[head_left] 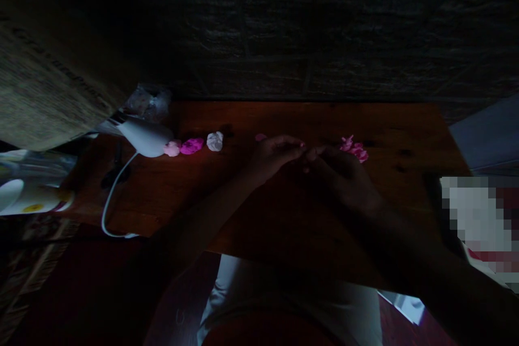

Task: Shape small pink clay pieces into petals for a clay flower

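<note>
In dim light, my left hand is over the middle of the wooden table, its thumb and index finger pinched on a tiny pink piece, perhaps modelling clay. My right hand is close beside it with fingertips drawn together; what they hold, if anything, is too dark to see. Just behind my left hand lies a flat pink disc, partly covered. Pink petal-like shapes rest beyond my right hand. Off to the left sit a light pink lump, a magenta lump and a white lump.
A white rounded device with a cable stands at the left. Around it are a crumpled clear bag, a paper cup and a large coarse sack. A stone-patterned wall borders the table's far edge.
</note>
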